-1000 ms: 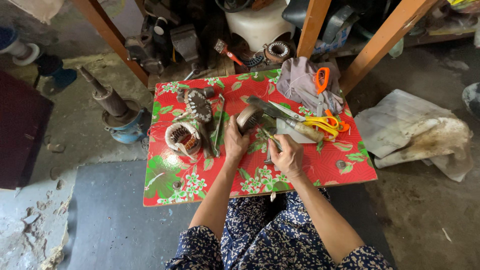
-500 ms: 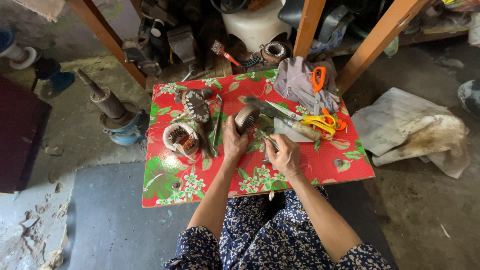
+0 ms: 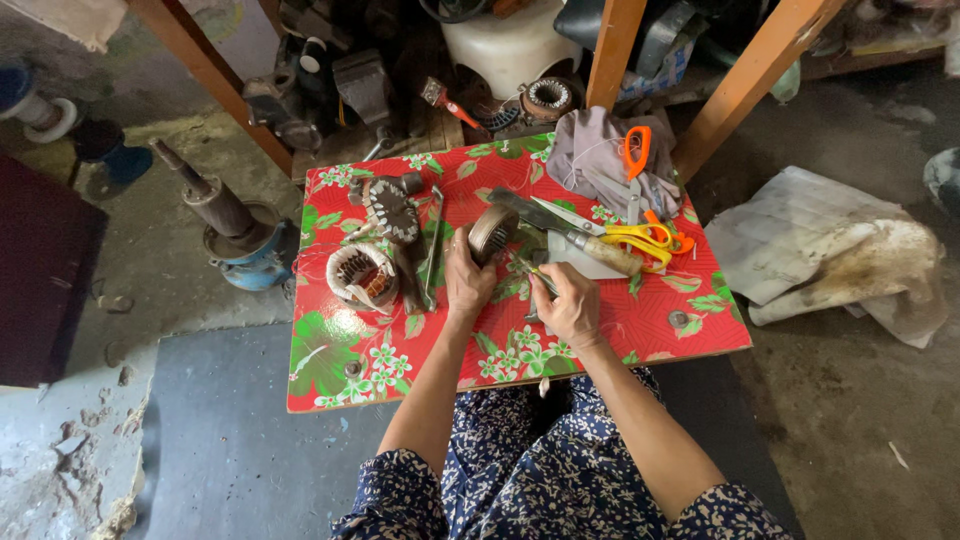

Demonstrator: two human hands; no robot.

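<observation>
One round motor part (image 3: pixel 492 232) in left hand's (image 3: pixel 466 283) closed grip; right hand (image 3: pixel 572 305) pinches one thin tool (image 3: pixel 535 277); two scissors (image 3: pixel 640 215).

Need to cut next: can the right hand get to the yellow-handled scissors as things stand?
Probably yes. The yellow-handled scissors lie uncovered just beyond the right hand, nothing between them; but that hand already holds a thin tool.

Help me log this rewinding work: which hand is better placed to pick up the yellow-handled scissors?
Probably the right hand: it lies nearer the yellow-handled scissors, which sit up and to its right. It grips a thin tool, though. The left hand is busy holding the round stator, farther away.
</observation>
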